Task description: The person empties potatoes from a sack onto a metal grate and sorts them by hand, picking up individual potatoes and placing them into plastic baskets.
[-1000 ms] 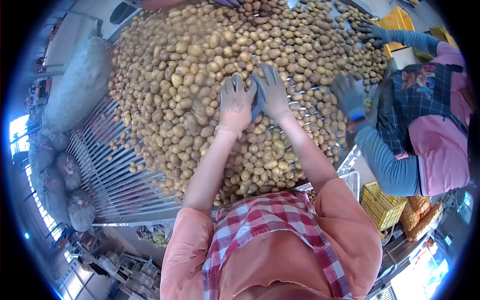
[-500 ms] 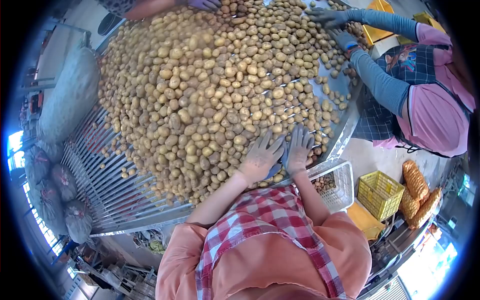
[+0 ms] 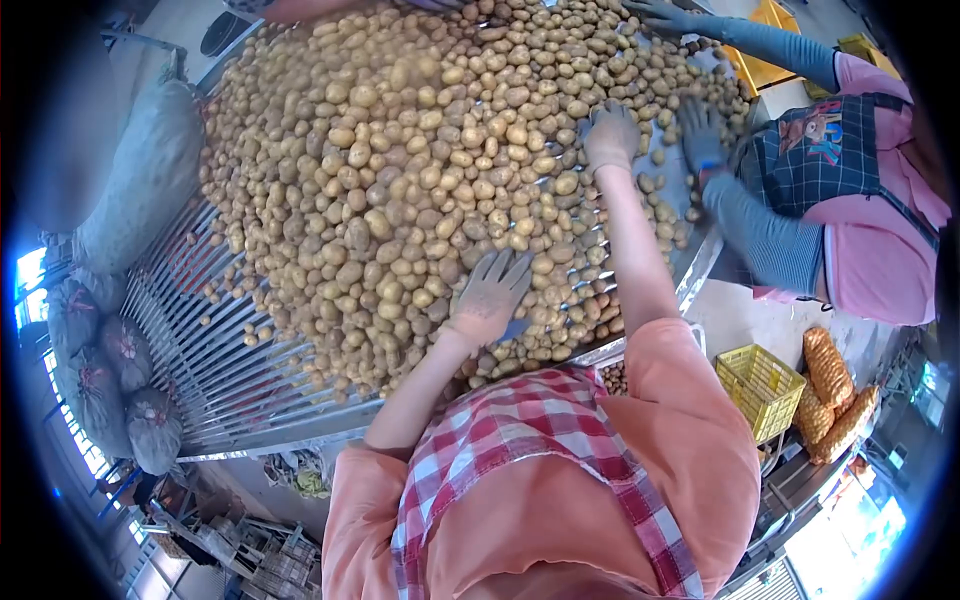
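Observation:
A broad heap of potatoes (image 3: 370, 190) covers the sorting table. My left hand (image 3: 490, 300), in a grey-coated glove, lies on the near part of the heap with its fingers spread, grasping nothing. Stretched farther out, my right hand (image 3: 609, 140) rests on potatoes at the heap's right side. Its gloved fingers are apart and bent downward, with the fingertips partly hidden among the potatoes. Just right of it, a co-worker's gloved hand (image 3: 703, 135) is over the table's right side.
Metal slats (image 3: 215, 375) show at the table's left. Full sacks (image 3: 155, 430) stand beyond them. A yellow crate (image 3: 762, 385) and orange net bags (image 3: 830, 370) are at right. Small potatoes (image 3: 613, 378) show below the table edge. Another person's arm (image 3: 310, 8) reaches in at the top.
My hands have parted: the right has moved far forward over the heap, the left slightly left. The co-worker's nearer hand has drawn back toward the table's right edge.

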